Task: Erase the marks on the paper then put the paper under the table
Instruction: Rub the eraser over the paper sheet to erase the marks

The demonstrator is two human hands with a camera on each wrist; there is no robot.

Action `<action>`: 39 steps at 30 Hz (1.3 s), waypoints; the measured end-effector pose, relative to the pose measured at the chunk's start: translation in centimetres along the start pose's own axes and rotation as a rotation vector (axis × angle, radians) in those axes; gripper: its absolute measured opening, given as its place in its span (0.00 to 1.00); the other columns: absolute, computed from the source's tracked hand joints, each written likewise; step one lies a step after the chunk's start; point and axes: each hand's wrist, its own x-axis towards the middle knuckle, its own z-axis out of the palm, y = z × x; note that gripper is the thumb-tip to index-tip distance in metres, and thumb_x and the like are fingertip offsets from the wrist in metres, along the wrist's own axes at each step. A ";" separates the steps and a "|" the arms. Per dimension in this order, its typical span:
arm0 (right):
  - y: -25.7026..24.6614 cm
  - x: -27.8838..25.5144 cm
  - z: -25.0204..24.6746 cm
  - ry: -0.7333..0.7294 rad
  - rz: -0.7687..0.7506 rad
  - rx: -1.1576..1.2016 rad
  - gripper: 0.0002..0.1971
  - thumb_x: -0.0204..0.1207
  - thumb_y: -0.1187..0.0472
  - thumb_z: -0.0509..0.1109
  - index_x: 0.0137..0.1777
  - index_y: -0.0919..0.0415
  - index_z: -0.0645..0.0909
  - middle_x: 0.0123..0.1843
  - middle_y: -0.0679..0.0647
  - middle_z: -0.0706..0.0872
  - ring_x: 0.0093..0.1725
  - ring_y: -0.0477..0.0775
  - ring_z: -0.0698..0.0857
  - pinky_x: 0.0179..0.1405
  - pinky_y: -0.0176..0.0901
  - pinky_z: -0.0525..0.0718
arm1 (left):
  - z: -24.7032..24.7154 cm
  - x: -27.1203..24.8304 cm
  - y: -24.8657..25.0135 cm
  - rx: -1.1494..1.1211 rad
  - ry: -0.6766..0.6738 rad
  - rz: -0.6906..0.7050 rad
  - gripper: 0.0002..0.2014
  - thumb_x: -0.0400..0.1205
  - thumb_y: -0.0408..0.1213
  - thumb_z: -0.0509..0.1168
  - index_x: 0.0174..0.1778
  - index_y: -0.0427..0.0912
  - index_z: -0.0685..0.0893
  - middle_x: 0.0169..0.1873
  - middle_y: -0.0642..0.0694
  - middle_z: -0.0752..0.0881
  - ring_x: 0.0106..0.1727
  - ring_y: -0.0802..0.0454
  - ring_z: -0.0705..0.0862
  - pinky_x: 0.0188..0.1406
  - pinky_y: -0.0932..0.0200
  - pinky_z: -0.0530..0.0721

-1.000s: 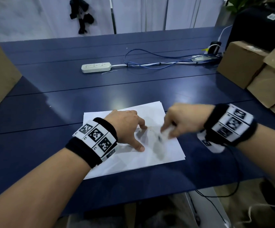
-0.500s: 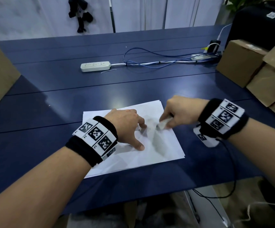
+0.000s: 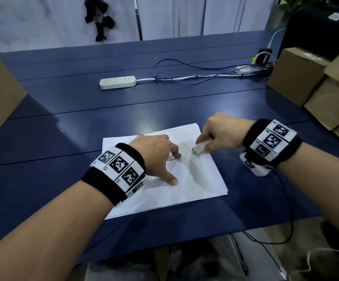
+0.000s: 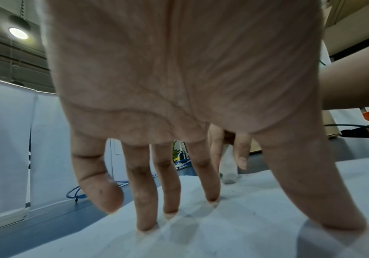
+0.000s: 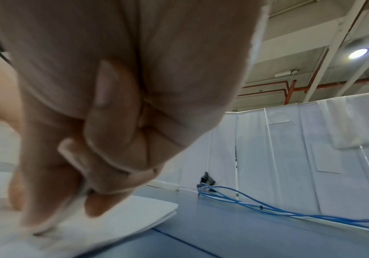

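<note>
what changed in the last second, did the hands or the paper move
The right hand moved the eraser away from the person, up the paper toward its far right edge, gripping it throughout. The left hand stayed fingers spread, pressing the paper down, and the paper stayed put on the table. Nothing was let go.

White paper (image 3: 195, 179), navy table (image 3: 83, 118)

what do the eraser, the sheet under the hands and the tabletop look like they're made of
Eraser: likely rubber or vinyl, matte white, its tip grey with smudge, pinched by the right hand.
Paper: thin matte white sheets, softly creased around the left hand pressing them; stacked edges show at a corner.
Table: smooth dark blue panels with a faint sheen, probably laminate or painted board; can't tell which.
</note>
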 end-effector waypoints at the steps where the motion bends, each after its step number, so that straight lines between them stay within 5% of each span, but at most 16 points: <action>1: 0.1 -0.3 0.2 -0.016 0.002 0.009 0.19 0.67 0.36 0.73 0.49 0.47 0.92 0.28 0.50 0.82 0.28 0.45 0.74 0.37 0.45 0.81 | 0.0 0.0 0.0 0.003 0.002 0.001 0.36 0.64 0.73 0.71 0.68 0.65 0.76 0.54 0.57 0.75 0.50 0.54 0.77 0.54 0.51 0.74; 6: -1.6 -4.1 1.0 -0.320 -0.106 0.050 0.18 0.68 0.53 0.81 0.58 0.45 0.91 0.43 0.46 0.92 0.39 0.44 0.85 0.47 0.42 0.85 | 0.2 0.2 -0.2 -0.004 0.008 0.008 0.38 0.63 0.73 0.71 0.69 0.65 0.76 0.57 0.57 0.76 0.57 0.53 0.80 0.53 0.52 0.73; 9: -0.8 -2.5 0.5 -0.178 -0.063 0.005 0.14 0.70 0.52 0.80 0.57 0.46 0.92 0.31 0.38 0.87 0.33 0.38 0.82 0.41 0.40 0.83 | 0.1 0.2 -0.1 -0.005 0.007 0.009 0.37 0.64 0.73 0.72 0.68 0.64 0.76 0.57 0.57 0.76 0.56 0.54 0.80 0.54 0.51 0.73; 11: 0.1 -1.1 0.1 -0.040 -0.015 -0.026 0.12 0.73 0.43 0.77 0.52 0.45 0.92 0.23 0.43 0.79 0.29 0.36 0.78 0.36 0.44 0.80 | 0.1 0.1 0.0 -0.016 0.007 0.006 0.36 0.64 0.72 0.72 0.67 0.64 0.77 0.56 0.57 0.76 0.55 0.54 0.80 0.53 0.52 0.73; 13: 0.9 -0.7 0.4 0.008 -0.004 -0.036 0.15 0.73 0.37 0.74 0.50 0.45 0.92 0.24 0.51 0.75 0.27 0.43 0.74 0.40 0.49 0.81 | 0.1 0.0 0.0 -0.017 0.010 0.003 0.36 0.63 0.72 0.72 0.67 0.64 0.77 0.55 0.57 0.76 0.55 0.54 0.80 0.54 0.51 0.74; 15: 0.6 -2.0 0.8 -0.059 -0.032 -0.012 0.12 0.73 0.43 0.76 0.52 0.45 0.91 0.32 0.50 0.83 0.31 0.44 0.75 0.47 0.49 0.85 | 0.1 0.0 0.0 -0.020 0.012 -0.001 0.36 0.63 0.72 0.72 0.67 0.64 0.77 0.55 0.57 0.76 0.55 0.54 0.80 0.57 0.50 0.76; 18: -1.2 -4.5 1.2 -0.283 -0.136 0.042 0.17 0.69 0.53 0.80 0.59 0.45 0.91 0.42 0.46 0.90 0.38 0.40 0.82 0.46 0.39 0.83 | 0.1 0.0 -0.1 -0.023 0.009 -0.001 0.37 0.63 0.73 0.72 0.68 0.64 0.77 0.56 0.57 0.76 0.56 0.54 0.80 0.59 0.49 0.77; 22: -0.7 -2.7 0.5 -0.159 -0.067 0.006 0.14 0.70 0.52 0.81 0.56 0.47 0.92 0.25 0.30 0.82 0.29 0.29 0.79 0.32 0.22 0.74 | 0.0 -0.1 0.0 -0.022 0.000 -0.006 0.37 0.63 0.72 0.72 0.67 0.64 0.77 0.55 0.57 0.76 0.54 0.54 0.80 0.57 0.50 0.76; 26: 0.5 -1.3 0.6 -0.016 -0.001 0.008 0.14 0.74 0.40 0.75 0.51 0.46 0.92 0.21 0.39 0.78 0.26 0.35 0.76 0.29 0.31 0.71 | -0.1 -0.2 0.1 -0.016 -0.001 -0.015 0.36 0.63 0.72 0.72 0.67 0.64 0.77 0.53 0.58 0.75 0.53 0.54 0.80 0.59 0.48 0.77; 31: -0.7 -4.6 1.5 -0.273 -0.138 0.040 0.16 0.69 0.52 0.80 0.58 0.46 0.91 0.42 0.44 0.92 0.35 0.36 0.81 0.41 0.29 0.79 | 0.0 -0.1 0.0 -0.019 0.001 -0.007 0.37 0.63 0.72 0.72 0.68 0.64 0.76 0.56 0.57 0.76 0.56 0.54 0.80 0.58 0.49 0.77; 33: -0.8 -4.3 1.3 -0.258 -0.114 0.044 0.16 0.68 0.53 0.81 0.58 0.46 0.91 0.38 0.42 0.90 0.35 0.35 0.83 0.41 0.33 0.82 | 0.0 0.0 0.0 -0.014 0.001 -0.004 0.37 0.63 0.72 0.72 0.68 0.64 0.76 0.56 0.57 0.76 0.56 0.54 0.80 0.56 0.51 0.76; 36: 0.0 -2.1 0.5 -0.077 -0.021 -0.013 0.12 0.72 0.46 0.78 0.54 0.46 0.92 0.22 0.38 0.79 0.27 0.34 0.77 0.29 0.33 0.74 | -0.1 0.0 0.2 -0.004 0.001 -0.005 0.36 0.64 0.72 0.72 0.67 0.64 0.77 0.55 0.57 0.76 0.55 0.54 0.80 0.54 0.52 0.74; 39: 0.7 -1.6 0.7 -0.018 -0.002 0.004 0.12 0.74 0.41 0.75 0.51 0.44 0.92 0.22 0.43 0.77 0.26 0.41 0.74 0.32 0.39 0.75 | -0.1 0.0 0.2 -0.003 0.003 -0.007 0.36 0.64 0.72 0.72 0.67 0.64 0.77 0.55 0.57 0.76 0.55 0.54 0.80 0.55 0.51 0.74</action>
